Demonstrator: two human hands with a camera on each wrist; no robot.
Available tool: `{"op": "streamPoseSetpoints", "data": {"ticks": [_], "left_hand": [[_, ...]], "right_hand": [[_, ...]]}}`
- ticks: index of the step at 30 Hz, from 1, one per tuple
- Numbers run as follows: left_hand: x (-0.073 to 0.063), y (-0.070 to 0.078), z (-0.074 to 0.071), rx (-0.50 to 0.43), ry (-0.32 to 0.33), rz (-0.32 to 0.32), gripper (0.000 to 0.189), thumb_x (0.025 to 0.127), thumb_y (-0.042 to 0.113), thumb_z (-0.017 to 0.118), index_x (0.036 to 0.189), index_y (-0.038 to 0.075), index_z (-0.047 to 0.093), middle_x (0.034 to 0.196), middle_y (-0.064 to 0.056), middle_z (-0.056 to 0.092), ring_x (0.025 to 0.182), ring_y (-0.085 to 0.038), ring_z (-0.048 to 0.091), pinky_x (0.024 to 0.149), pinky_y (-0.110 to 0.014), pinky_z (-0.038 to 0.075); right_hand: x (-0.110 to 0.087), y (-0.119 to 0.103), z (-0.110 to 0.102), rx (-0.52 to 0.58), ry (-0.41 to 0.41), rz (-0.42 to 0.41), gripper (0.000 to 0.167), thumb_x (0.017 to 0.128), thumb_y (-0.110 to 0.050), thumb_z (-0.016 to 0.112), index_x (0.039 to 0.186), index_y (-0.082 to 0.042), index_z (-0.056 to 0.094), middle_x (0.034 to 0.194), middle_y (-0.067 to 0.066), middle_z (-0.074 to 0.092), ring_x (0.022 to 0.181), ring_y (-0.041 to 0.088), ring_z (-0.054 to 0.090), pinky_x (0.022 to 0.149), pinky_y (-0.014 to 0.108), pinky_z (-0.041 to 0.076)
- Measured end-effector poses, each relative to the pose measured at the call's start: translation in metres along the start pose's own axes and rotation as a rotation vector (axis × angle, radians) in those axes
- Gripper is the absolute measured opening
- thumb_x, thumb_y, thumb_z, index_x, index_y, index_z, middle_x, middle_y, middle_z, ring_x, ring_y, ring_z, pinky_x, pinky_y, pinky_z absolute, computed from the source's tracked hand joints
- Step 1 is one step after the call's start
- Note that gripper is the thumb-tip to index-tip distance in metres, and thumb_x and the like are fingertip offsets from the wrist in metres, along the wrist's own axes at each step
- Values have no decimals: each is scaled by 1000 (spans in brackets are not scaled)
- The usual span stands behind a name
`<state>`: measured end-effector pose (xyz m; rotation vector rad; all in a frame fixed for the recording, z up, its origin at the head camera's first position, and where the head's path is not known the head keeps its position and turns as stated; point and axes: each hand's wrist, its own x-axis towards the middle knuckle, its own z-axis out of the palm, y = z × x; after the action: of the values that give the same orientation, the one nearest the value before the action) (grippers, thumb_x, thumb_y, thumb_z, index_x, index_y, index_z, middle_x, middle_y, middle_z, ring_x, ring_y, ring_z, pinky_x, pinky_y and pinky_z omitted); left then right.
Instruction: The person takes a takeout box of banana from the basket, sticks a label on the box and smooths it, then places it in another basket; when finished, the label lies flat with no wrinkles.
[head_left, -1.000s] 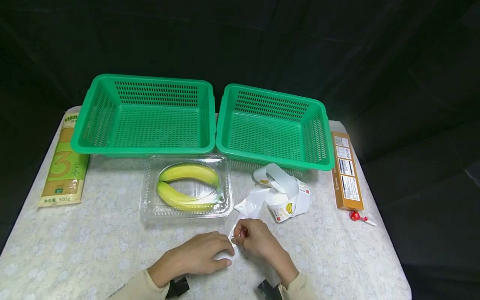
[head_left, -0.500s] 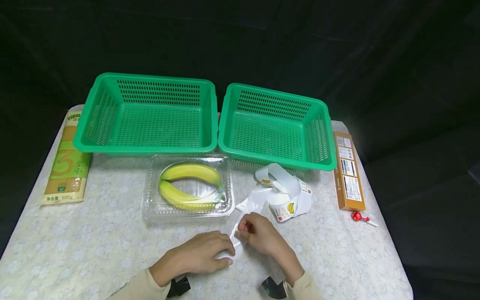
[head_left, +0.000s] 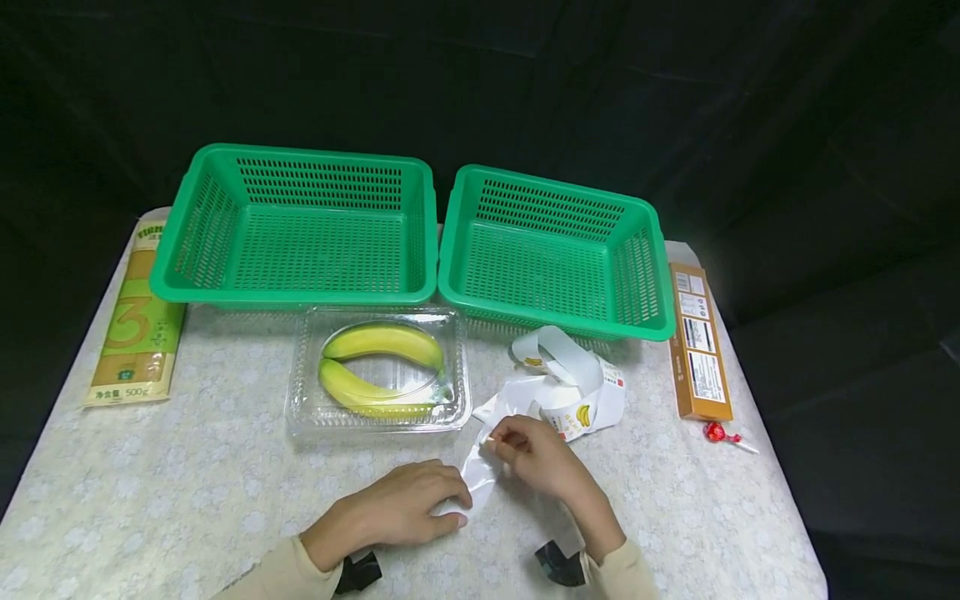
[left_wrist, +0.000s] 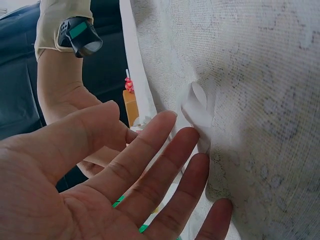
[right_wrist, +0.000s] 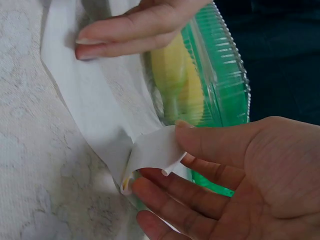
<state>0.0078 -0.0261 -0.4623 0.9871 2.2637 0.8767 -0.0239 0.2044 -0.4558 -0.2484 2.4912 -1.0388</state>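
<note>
Pinching the strip (head_left: 478, 482) in the right hand (head_left: 546, 460) toward the tabletop's (head_left: 247, 467) front edge. Likely steadying it with the loosely extended left hand (head_left: 408, 504).

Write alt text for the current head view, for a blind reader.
A person's right hand pinches a white strip while the left hand rests at its near end, beside loops of banana-printed ribbon. Beyond are two green baskets and a clear box of two bananas, with a packet at left, a brown box and lollipop at right.
</note>
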Motion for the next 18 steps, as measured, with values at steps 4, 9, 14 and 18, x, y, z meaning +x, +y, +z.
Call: {"op": "streamPoseSetpoints", "data": {"ticks": [4,9,14,18], "left_hand": [[0,0,0,-10,2,0,20,96,30,65,111,19,73,109,10,69,105,-6,60,94,-29,50],[0,-1,0,-17,5,4,20,96,30,65,111,19,73,109,10,69,106,-6,60,95,-29,50],[0,-3,1,-28,10,6,20,97,30,65,111,19,73,108,10,69,104,-5,60,93,-27,50],[0,-4,1,-30,13,10,20,97,30,65,110,19,73,106,10,69,103,-5,59,93,-27,50]], "right_hand": [[1,2,-2,3,2,5,11,97,-18,66,91,-11,71,87,4,73,77,7,64,65,22,50],[2,4,-1,2,15,-21,14,99,-20,63,92,-10,69,86,6,73,74,6,61,65,22,49],[3,4,-2,17,28,-51,13,101,-17,60,92,-8,65,79,4,68,68,3,56,62,20,46],[4,3,-4,36,33,3,13,102,-16,57,93,-9,62,67,-4,52,58,2,45,53,19,39]]}}
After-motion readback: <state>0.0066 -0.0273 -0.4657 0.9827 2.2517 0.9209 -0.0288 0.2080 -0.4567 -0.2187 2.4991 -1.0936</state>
